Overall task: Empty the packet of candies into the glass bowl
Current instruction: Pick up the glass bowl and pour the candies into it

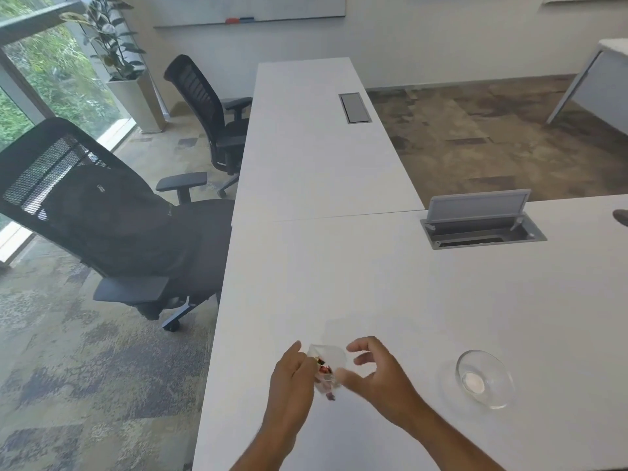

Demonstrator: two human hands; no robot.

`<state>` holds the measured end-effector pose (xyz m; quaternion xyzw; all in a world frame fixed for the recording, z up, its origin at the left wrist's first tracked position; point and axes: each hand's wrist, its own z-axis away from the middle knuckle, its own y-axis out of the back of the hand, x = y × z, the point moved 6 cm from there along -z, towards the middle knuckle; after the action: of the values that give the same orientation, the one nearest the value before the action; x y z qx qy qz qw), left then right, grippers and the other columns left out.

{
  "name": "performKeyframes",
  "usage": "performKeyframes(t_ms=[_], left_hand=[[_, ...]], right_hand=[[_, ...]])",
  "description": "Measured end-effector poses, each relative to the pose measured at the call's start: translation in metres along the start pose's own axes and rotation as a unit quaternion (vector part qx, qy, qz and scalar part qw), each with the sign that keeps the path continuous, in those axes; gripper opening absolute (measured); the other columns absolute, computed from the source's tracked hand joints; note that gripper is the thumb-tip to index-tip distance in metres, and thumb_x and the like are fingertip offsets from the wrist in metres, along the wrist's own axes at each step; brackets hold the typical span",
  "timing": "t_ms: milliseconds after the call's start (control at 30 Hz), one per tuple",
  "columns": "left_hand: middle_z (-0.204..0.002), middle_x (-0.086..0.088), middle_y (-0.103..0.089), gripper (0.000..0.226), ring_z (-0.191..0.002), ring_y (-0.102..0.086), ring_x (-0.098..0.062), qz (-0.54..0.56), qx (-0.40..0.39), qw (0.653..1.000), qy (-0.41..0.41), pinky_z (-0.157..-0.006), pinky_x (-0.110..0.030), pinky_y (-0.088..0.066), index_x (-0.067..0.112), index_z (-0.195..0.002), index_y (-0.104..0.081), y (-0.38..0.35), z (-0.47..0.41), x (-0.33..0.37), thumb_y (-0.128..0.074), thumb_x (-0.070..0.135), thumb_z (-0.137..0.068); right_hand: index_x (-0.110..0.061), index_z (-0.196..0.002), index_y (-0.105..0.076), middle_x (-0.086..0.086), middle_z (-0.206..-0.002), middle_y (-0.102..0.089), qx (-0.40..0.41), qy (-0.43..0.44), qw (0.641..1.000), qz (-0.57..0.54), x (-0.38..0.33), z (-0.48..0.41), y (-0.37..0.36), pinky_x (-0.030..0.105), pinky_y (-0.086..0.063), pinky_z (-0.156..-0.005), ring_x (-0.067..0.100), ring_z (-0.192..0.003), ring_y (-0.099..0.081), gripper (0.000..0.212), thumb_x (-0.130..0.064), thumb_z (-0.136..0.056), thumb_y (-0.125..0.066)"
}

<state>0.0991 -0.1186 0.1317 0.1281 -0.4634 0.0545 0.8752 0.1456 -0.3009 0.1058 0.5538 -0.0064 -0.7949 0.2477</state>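
Well left of the glass bowl point(484, 379) on the white table point(373, 283), the left hand point(294, 370) pinches the clear packet of candies point(327, 367), its fingertips partly hidden behind the film. The right hand point(379, 373), between packet and bowl, has its fingers spread and curved. Motion blur hides whether its thumb touches the packet.

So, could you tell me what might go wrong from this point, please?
The packet, held in the left hand with the right hand blurred beside it, is well apart from the glass bowl; opened here, candies could spill onto the table.
It is held toward the table's left edge, so loose candies might roll to the floor.
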Motion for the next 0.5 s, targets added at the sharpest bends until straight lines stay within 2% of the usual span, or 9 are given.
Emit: performKeyframes(t_ms=[33, 67, 133, 167, 233, 333, 400, 433, 500], left_hand=[[-0.152, -0.018, -0.065, 0.032, -0.146, -0.054, -0.035, 0.004, -0.001, 1.000, 0.002, -0.114, -0.052, -0.046, 0.025, -0.065, -0.065, -0.001, 0.001, 0.001, -0.053, 0.014, -0.094], [-0.142, -0.023, -0.069, 0.024, -0.134, -0.062, -0.036, 0.009, -0.003, 1.000, 0.005, -0.111, -0.052, -0.048, 0.023, -0.068, -0.065, -0.002, 0.001, 0.002, -0.053, 0.018, -0.088], [-0.107, -0.009, -0.083, 0.024, -0.104, -0.070, -0.025, 0.032, -0.007, 0.999, 0.006, -0.095, -0.044, -0.053, 0.021, -0.071, -0.073, -0.005, 0.003, 0.004, -0.053, 0.020, -0.084], [-0.093, 0.002, -0.086, 0.029, -0.098, -0.070, -0.020, 0.036, -0.014, 0.999, 0.007, -0.092, -0.043, -0.055, 0.022, -0.074, -0.078, -0.007, 0.003, 0.004, -0.052, 0.017, -0.087], [-0.086, 0.010, -0.085, 0.035, -0.092, -0.073, -0.012, 0.032, -0.032, 0.999, 0.009, -0.093, -0.043, -0.057, 0.024, -0.076, -0.081, -0.011, 0.005, 0.004, -0.053, 0.014, -0.093], [-0.085, 0.013, -0.085, 0.049, -0.099, -0.074, -0.009, 0.038, -0.042, 0.998, 0.015, -0.094, -0.043, -0.054, 0.024, -0.065, -0.076, -0.016, 0.000, 0.000, -0.053, 0.031, -0.108], [-0.091, 0.019, -0.086, 0.061, -0.113, -0.070, -0.005, 0.055, -0.032, 0.998, 0.015, -0.104, -0.044, -0.048, 0.022, -0.060, -0.074, -0.016, -0.006, -0.004, -0.051, 0.046, -0.111], [-0.098, 0.019, -0.086, 0.061, -0.120, -0.067, -0.004, 0.067, -0.021, 0.997, 0.015, -0.111, -0.046, -0.045, 0.019, -0.064, -0.076, -0.017, -0.010, -0.005, -0.051, 0.050, -0.111], [-0.122, 0.010, -0.081, 0.047, -0.130, -0.064, -0.011, 0.109, 0.003, 0.994, 0.019, -0.121, -0.048, -0.043, 0.018, -0.083, -0.081, -0.020, -0.019, -0.012, -0.057, 0.049, -0.108]], right_hand=[[-0.041, -0.118, -0.059, -0.028, -0.125, -0.061, -0.026, -0.005, 1.000, 0.017, 0.006, 0.000, -0.005, 0.022, -0.051, -0.088, -0.002, -0.119, -0.058, 0.068, -0.068, -0.062, -0.087], [-0.043, -0.125, -0.055, -0.028, -0.132, -0.057, -0.047, -0.009, 0.998, 0.037, 0.011, 0.000, -0.010, 0.024, -0.051, -0.091, -0.003, -0.125, -0.055, 0.079, -0.068, -0.059, -0.090], [-0.043, -0.132, -0.050, -0.028, -0.138, -0.055, -0.071, -0.011, 0.995, 0.075, 0.017, -0.001, -0.020, 0.025, -0.051, -0.096, -0.002, -0.128, -0.054, 0.090, -0.067, -0.056, -0.093], [-0.042, -0.133, -0.050, -0.028, -0.138, -0.057, -0.074, -0.007, 0.993, 0.086, 0.018, 0.000, -0.024, 0.024, -0.052, -0.096, -0.001, -0.127, -0.056, 0.089, -0.065, -0.058, -0.092], [-0.043, -0.127, -0.054, -0.025, -0.128, -0.067, -0.066, 0.008, 0.995, 0.077, 0.019, 0.000, -0.031, 0.023, -0.056, -0.092, 0.002, -0.118, -0.063, 0.071, -0.055, -0.067, -0.090], [-0.037, -0.108, -0.061, -0.021, -0.109, -0.076, -0.013, 0.035, 0.999, 0.033, 0.016, 0.000, -0.029, 0.027, -0.060, -0.075, 0.011, -0.094, -0.073, 0.032, -0.027, -0.083, -0.079], [-0.032, -0.102, -0.065, -0.020, -0.104, -0.078, 0.025, 0.036, 0.999, 0.014, 0.016, 0.002, -0.021, 0.031, -0.059, -0.071, 0.012, -0.086, -0.073, 0.022, -0.021, -0.087, -0.076], [-0.032, -0.100, -0.067, -0.019, -0.102, -0.079, 0.038, 0.031, 0.999, 0.003, 0.018, 0.003, -0.016, 0.030, -0.059, -0.070, 0.011, -0.083, -0.073, 0.020, -0.021, -0.087, -0.078], [-0.028, -0.103, -0.071, -0.012, -0.100, -0.081, 0.052, 0.011, 0.998, -0.033, 0.025, 0.004, -0.005, 0.036, -0.060, -0.076, 0.016, -0.085, -0.074, 0.022, -0.018, -0.086, -0.080]])
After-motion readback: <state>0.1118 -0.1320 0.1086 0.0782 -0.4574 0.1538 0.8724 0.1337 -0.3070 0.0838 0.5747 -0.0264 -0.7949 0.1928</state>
